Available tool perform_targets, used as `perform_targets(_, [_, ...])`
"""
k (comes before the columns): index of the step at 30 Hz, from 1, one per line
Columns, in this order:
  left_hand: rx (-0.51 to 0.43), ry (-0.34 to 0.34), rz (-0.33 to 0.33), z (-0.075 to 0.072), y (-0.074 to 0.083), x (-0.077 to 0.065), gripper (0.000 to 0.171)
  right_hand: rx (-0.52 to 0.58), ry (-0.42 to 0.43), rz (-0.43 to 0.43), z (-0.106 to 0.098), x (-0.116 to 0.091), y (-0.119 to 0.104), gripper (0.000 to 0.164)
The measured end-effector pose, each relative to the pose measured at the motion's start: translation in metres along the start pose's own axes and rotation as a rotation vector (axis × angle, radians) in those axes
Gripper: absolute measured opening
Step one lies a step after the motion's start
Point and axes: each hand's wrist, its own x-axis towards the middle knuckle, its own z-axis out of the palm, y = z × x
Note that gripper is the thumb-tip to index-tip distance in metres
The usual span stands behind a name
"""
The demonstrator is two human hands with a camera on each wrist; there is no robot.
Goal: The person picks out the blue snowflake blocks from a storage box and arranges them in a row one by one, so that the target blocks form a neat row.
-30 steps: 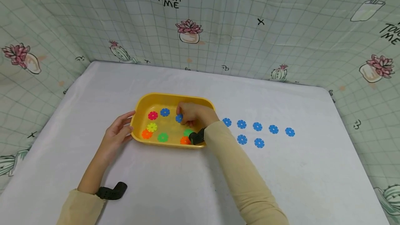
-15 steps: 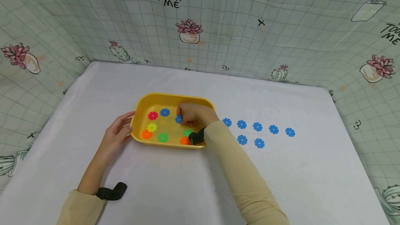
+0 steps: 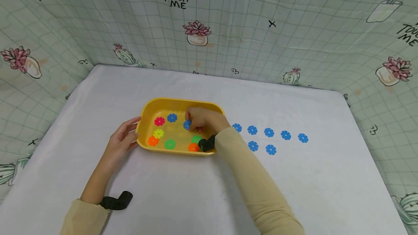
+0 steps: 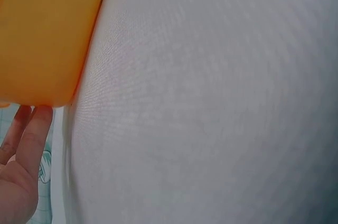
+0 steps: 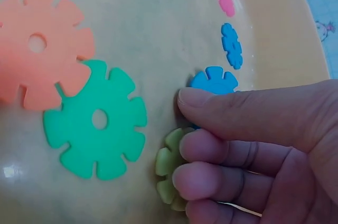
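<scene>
My right hand (image 3: 200,118) is inside the yellow tray (image 3: 177,131), thumb and index finger pinching a blue notched flower disc (image 5: 214,80). Below its curled fingers in the right wrist view, a yellow-green disc (image 5: 165,166) is partly hidden. A green disc (image 5: 124,134) lies beside them, overlapped by an orange disc (image 5: 58,73). At the tray's left end, my left hand (image 3: 121,139) touches the outer wall with extended fingers, as the left wrist view also shows. Another blue disc (image 3: 172,118) and a pink disc (image 3: 159,121) lie toward the tray's back left.
Right of the tray, several blue discs lie in two rows on the white table, among them a blue disc (image 3: 269,132) in the back row and a blue disc (image 3: 270,149) in front. Yellow (image 3: 158,133), orange and green discs lie in the tray. A printed curtain (image 3: 235,17) stands behind.
</scene>
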Motion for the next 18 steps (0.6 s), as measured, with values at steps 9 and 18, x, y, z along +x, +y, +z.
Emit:
perform_targets(9, [-0.007, -0.005, -0.003, -0.001, 0.0, 0.001, 0.046, -0.056, 0.024, -0.022, -0.009, -0.008, -0.002, 0.01])
perform_targets(18, [-0.011, -0.008, -0.006, -0.001, 0.0, 0.001, 0.046, -0.095, 0.041, -0.049, -0.013, -0.021, 0.001, 0.008])
